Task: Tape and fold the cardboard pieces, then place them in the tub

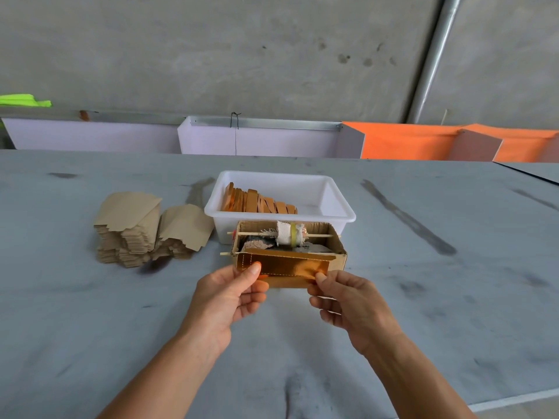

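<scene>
A shiny gold cardboard piece (287,269) with dashed fold lines is held up in front of a small brown box. My left hand (230,294) pinches its left end with thumb on top. Its right end is pinched by my right hand (348,300). Behind it stands a white tub (335,207) with a row of folded gold pieces (258,202) leaning inside on the left. Two piles of flat brown cardboard pieces (145,228) lie left of the tub.
The small open brown box (335,240) holds a wooden stick with a white roll of tape or cloth (289,232) on it. The grey table (423,282) stretches wide. Lilac and orange panels stand along its far edge.
</scene>
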Motion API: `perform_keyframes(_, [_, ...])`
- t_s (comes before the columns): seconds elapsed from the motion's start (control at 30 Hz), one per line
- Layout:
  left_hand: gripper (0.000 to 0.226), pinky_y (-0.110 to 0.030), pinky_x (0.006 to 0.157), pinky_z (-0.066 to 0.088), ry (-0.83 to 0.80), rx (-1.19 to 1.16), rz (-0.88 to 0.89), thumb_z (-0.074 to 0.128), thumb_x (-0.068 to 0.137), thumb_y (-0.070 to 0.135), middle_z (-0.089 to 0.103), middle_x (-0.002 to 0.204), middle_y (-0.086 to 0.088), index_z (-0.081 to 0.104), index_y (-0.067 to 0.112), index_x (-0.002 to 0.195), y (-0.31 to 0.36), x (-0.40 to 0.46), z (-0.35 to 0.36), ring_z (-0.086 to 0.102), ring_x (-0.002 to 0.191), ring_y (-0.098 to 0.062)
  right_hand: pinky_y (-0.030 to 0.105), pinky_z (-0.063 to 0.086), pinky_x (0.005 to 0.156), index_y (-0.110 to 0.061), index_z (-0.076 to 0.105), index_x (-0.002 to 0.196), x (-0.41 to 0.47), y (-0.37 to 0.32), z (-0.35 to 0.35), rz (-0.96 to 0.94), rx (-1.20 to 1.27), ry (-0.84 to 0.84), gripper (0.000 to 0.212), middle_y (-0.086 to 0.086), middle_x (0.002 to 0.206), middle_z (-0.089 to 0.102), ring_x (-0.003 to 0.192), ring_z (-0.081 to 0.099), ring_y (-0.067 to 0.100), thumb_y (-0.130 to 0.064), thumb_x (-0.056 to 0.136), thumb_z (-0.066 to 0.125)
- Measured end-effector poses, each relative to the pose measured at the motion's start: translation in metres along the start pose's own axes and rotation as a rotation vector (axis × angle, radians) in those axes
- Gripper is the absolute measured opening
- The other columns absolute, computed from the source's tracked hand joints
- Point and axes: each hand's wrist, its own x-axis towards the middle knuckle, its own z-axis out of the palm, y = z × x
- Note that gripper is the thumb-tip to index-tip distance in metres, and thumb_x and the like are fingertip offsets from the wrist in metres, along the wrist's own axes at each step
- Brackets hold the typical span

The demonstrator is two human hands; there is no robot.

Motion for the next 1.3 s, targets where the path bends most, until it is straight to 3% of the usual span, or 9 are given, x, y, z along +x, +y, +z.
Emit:
perform_keyframes(0.3, [0.011, -0.020, 0.046, 0.052, -0.013, 0.017, -0.054, 0.071, 0.079, 0.015, 0.071, 0.066, -0.008, 0.066, 0.005, 0.083, -0.002, 0.003, 0.002, 0.063, 0.050, -0.011, 0.026, 0.050, 0.063, -0.008, 0.068, 0.081, 0.002, 0.003, 0.001, -0.055, -0.021, 0.004, 0.015, 0.004, 0.073, 0.070, 0.065, 0.065, 0.012, -0.018, 0.090, 0.061])
perform_keyframes(0.47, [0.008, -0.020, 0.049, 0.052, 0.005, -0.033, -0.002, 0.071, 0.078, 0.011, 0.071, 0.067, -0.008, 0.067, 0.005, 0.080, -0.004, 0.005, 0.005, 0.066, 0.055, -0.012, 0.023, 0.052, 0.060, -0.009, 0.066, 0.082, 0.005, 0.007, 0.005, -0.089, -0.044, 0.050, 0.012, 0.005, 0.073, 0.070, 0.063, 0.065, 0.012, -0.013, 0.091, 0.060])
perform_keyframes(0.63, [0.004, -0.019, 0.059, 0.051, 0.069, 0.026, 0.126, 0.073, 0.077, 0.009, 0.068, 0.059, 0.002, 0.069, 0.009, 0.076, -0.010, 0.006, 0.008, 0.062, 0.056, -0.006, 0.023, 0.051, 0.060, -0.001, 0.063, 0.079, 0.009, 0.010, 0.004, -0.022, 0.137, 0.025, 0.008, 0.009, 0.067, 0.067, 0.065, 0.066, 0.014, -0.004, 0.086, 0.064])
perform_keyframes(0.8, [0.011, -0.011, 0.049, 0.046, 0.114, 0.106, 0.287, 0.075, 0.074, 0.005, 0.064, 0.051, 0.002, 0.067, 0.007, 0.066, -0.012, 0.004, 0.009, 0.057, 0.046, -0.002, 0.024, 0.052, 0.062, -0.003, 0.064, 0.073, 0.009, 0.013, 0.006, -0.036, 0.232, 0.028, 0.013, 0.011, 0.069, 0.068, 0.064, 0.068, 0.015, 0.004, 0.084, 0.063])
perform_keyframes(1.0, [0.013, -0.012, 0.047, 0.046, 0.131, 0.119, 0.325, 0.077, 0.071, 0.003, 0.062, 0.048, 0.001, 0.066, 0.003, 0.064, -0.011, 0.006, 0.006, 0.055, 0.044, -0.004, 0.026, 0.054, 0.063, -0.002, 0.063, 0.085, 0.008, 0.016, 0.008, -0.113, 0.212, 0.041, 0.005, 0.013, 0.074, 0.071, 0.067, 0.070, 0.018, 0.002, 0.083, 0.065])
perform_keyframes(1.13, [0.010, -0.011, 0.049, 0.046, 0.105, 0.130, 0.336, 0.077, 0.070, 0.000, 0.065, 0.051, 0.003, 0.069, 0.006, 0.068, -0.009, 0.005, 0.005, 0.057, 0.046, -0.001, 0.025, 0.053, 0.061, 0.000, 0.065, 0.083, 0.006, 0.017, 0.009, -0.118, 0.174, 0.040, 0.008, 0.012, 0.072, 0.071, 0.067, 0.070, 0.017, -0.003, 0.078, 0.071])
perform_keyframes(1.3, [0.014, -0.010, 0.049, 0.047, 0.102, 0.120, 0.341, 0.077, 0.070, -0.001, 0.068, 0.056, 0.003, 0.070, 0.011, 0.072, -0.010, 0.003, 0.006, 0.059, 0.049, 0.000, 0.023, 0.052, 0.057, -0.004, 0.060, 0.074, 0.006, 0.017, 0.011, -0.083, 0.249, 0.054, 0.014, 0.010, 0.067, 0.070, 0.062, 0.069, 0.015, 0.005, 0.076, 0.070])
